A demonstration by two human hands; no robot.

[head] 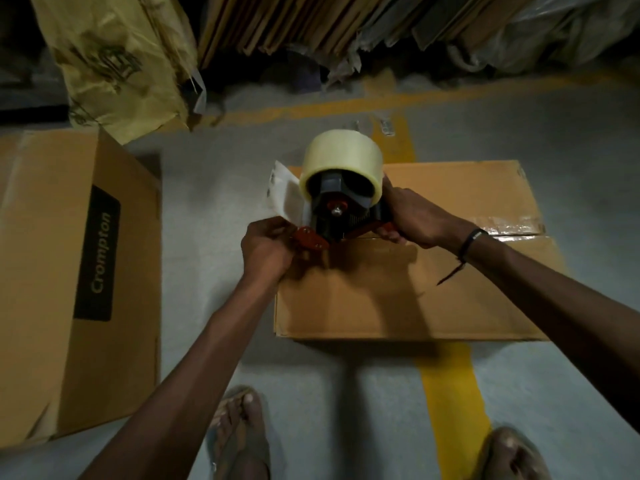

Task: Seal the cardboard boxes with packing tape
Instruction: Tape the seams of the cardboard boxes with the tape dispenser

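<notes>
The step in hand looks like starting a strip at the left end of the box seam. To do it well, the loose tape end should probably go down flat over the box's left edge and be pressed firm before the tape dispenser (341, 209) is drawn right along the seam, kept square to it so the strip does not wander or wrinkle.

The right hand (414, 216) has its fingers curled round the dispenser's handle side. The left hand (265, 249) pinches at the red front plate, where the tape end seems to be; whether it actually has the tape between its fingers I cannot tell.

The dispenser is black and red, carrying a fat, nearly full roll of pale clear tape (341, 161). It sits over the far-left corner of the flat cardboard box (381, 299), which lies on the floor (207, 168). That box is plain brown, flaps closed, with a glossy taped stretch already showing along the seam at its right end. A second, taller box (45, 271) printed "Crompton" stands well apart on the left.
</notes>
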